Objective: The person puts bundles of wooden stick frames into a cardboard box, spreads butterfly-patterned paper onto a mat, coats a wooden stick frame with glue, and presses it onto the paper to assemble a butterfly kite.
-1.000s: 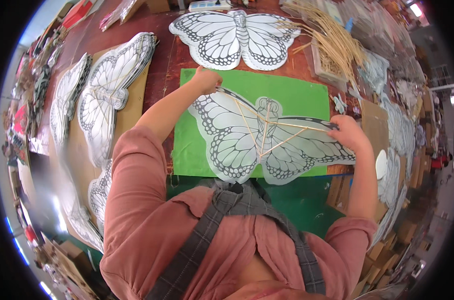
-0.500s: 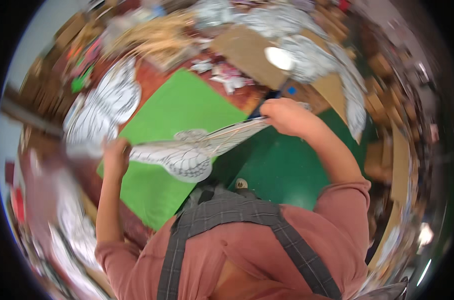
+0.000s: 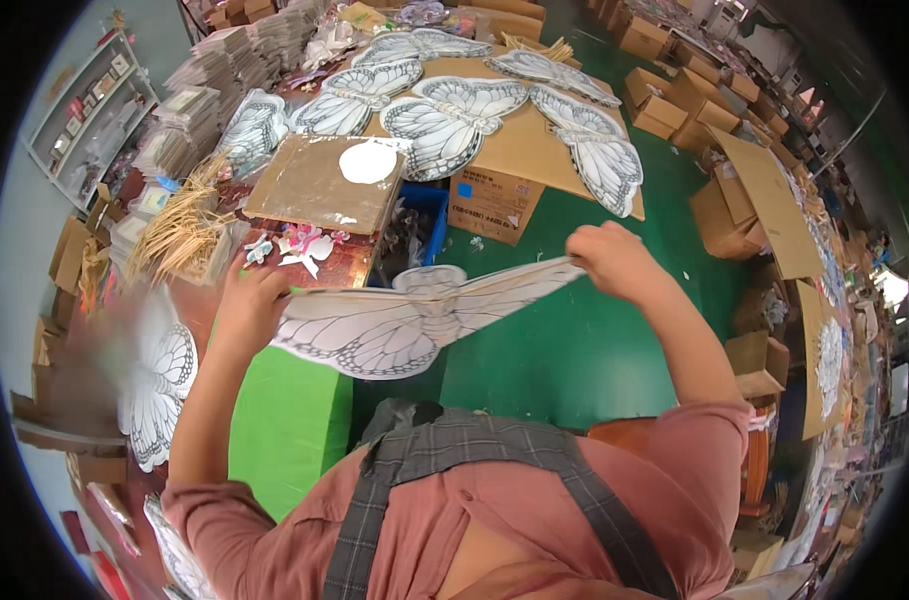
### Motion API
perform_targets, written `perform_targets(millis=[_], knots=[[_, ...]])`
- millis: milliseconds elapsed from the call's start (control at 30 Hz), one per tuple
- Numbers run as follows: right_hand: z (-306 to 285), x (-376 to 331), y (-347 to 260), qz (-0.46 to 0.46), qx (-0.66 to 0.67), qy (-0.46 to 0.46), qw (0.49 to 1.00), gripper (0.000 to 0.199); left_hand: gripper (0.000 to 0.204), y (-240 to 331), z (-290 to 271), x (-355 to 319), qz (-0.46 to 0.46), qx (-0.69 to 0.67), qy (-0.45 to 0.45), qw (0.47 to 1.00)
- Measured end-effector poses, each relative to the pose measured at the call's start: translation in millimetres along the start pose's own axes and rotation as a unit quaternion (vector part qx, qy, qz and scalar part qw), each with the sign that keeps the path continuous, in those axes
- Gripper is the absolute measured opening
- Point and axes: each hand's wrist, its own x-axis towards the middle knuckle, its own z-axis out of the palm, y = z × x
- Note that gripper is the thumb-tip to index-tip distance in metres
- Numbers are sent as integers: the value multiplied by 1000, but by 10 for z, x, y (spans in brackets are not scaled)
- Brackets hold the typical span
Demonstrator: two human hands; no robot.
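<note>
Stretched between my two hands is a white butterfly cutout (image 3: 395, 335) with black vein lines on its wings and a rounded body in the middle. My left hand (image 3: 253, 305) pinches its left wing tip, and my right hand (image 3: 617, 262) grips the right wing tip with closed fingers. The butterfly hangs in the air in front of me, partly over a bright green sheet (image 3: 285, 420) and partly over the green floor (image 3: 535, 360).
Several similar butterflies (image 3: 455, 110) lie on cardboard ahead. A brown board (image 3: 310, 190) with a white round patch rests nearer, by dry straw (image 3: 190, 225) and a blue crate (image 3: 430, 205). Another butterfly (image 3: 160, 390) lies at left. Cardboard boxes (image 3: 730, 220) crowd the right.
My view has swung right and up, bringing the far butterflies and more floor into sight. The held butterfly has moved off most of the green sheet, both hands still gripping its wing tips.
</note>
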Motion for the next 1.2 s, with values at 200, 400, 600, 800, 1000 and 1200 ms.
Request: perform_targets(millis=[200, 400, 600, 800, 1000, 1200], knots=[[-42, -578, 813, 139, -10, 37, 990, 6, 9, 391, 469, 1464, 119, -88, -49, 988], [100, 190, 1557, 204, 59, 5, 977, 14, 12, 104, 733, 2523, 150, -88, -116, 978], [-129, 230, 1893, 297, 87, -25, 951, 17, 14, 196, 939, 3477, 205, -174, -99, 958], [-370, 472, 2191, 357, 115, -16, 927, 21, 15, 157, 1059, 4538, 260, -155, -103, 947], [-506, 1011, 2653, 242, 95, 2, 966, 18, 13, -144, 977, 4862, 178, -111, -71, 975], [-869, 1473, 3225, 157, 128, -6, 979, 18, 20, -172, 888, 5225, 122, -155, -92, 976]])
